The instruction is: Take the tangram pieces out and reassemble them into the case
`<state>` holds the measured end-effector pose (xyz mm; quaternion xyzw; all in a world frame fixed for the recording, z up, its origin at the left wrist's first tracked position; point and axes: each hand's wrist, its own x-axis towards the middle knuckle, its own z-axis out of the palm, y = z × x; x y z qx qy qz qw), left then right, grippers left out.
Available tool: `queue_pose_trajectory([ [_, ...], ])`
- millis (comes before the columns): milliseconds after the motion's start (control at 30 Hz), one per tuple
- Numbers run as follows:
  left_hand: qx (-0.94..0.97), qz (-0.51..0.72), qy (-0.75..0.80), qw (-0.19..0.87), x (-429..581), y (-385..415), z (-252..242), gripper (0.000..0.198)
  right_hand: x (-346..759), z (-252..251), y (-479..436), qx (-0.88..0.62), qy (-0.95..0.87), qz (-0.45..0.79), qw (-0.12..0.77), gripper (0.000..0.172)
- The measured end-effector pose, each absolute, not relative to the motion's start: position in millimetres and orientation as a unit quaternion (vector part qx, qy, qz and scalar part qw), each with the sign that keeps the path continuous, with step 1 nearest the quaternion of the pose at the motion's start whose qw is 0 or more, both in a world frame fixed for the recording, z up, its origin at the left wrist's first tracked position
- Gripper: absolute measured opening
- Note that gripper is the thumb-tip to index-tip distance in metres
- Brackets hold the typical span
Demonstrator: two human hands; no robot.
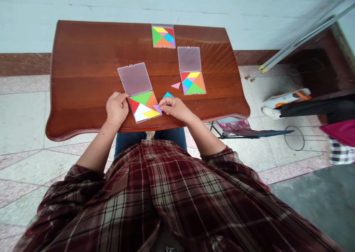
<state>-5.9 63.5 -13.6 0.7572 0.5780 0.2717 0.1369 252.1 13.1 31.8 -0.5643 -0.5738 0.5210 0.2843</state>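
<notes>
An open tangram case (141, 111) lies at the front of the table, its clear lid (135, 79) folded back. Green, red, orange and yellow pieces sit in its tray, and a white area shows at the lower left. My left hand (117, 107) is closed at the case's left edge near the hinge, fingertips on it. Between the fingertips of my right hand (176, 108) is a purple triangle (156, 108), held over the tray's right edge. A blue piece (168, 95), partly hidden by my right hand, and a pink triangle (176, 86) lie on the table beyond it.
A second open tangram case (193, 83) with pieces stands to the right on the wooden table (88, 56). Another filled one (163, 37) is at the back edge. Right of the table are a folding stool (235, 128), crutches (294, 44) and another person's leg (305, 110).
</notes>
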Motion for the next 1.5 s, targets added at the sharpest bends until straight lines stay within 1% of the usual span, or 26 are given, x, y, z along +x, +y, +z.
queue_pose_trajectory([
  [233, 0.760, 0.288, 0.569, 0.125, -6.6, 63.8, -16.1, 0.032, 214.6, 22.6, 21.1, -0.515, -0.599, 0.560, 0.250, 0.002],
  [433, 0.760, 0.293, 0.566, 0.127, -7.1, 64.3, -17.1, 0.032, 195.9, 16.3, 24.2, -0.489, -0.633, 0.552, 0.236, 0.003],
  [667, 0.756, 0.289, 0.571, 0.141, -5.8, 63.5, -15.9, 0.031, 197.2, 14.2, 22.0, -0.496, -0.625, 0.554, 0.236, 0.004],
  [867, 0.759, 0.292, 0.566, 0.137, -5.9, 63.4, -18.1, 0.031, 205.5, 20.1, 30.3, -0.514, -0.614, 0.550, 0.237, 0.002],
  [1067, 0.759, 0.289, 0.570, 0.125, -5.5, 64.1, -19.4, 0.031, 205.7, 16.6, 35.5, -0.504, -0.628, 0.549, 0.224, 0.005],
  [1233, 0.761, 0.293, 0.565, 0.124, -5.6, 64.4, -19.6, 0.029, 204.0, 18.3, 37.2, -0.500, -0.666, 0.507, 0.223, 0.009],
  [1300, 0.761, 0.290, 0.567, 0.128, -5.6, 64.7, -19.9, 0.029, 202.1, 23.9, 37.6, -0.503, -0.693, 0.475, 0.203, 0.010],
  [1500, 0.760, 0.285, 0.570, 0.131, -6.0, 65.5, -21.0, 0.030, 192.3, 42.2, 37.8, -0.475, -0.769, 0.417, 0.096, 0.019],
])
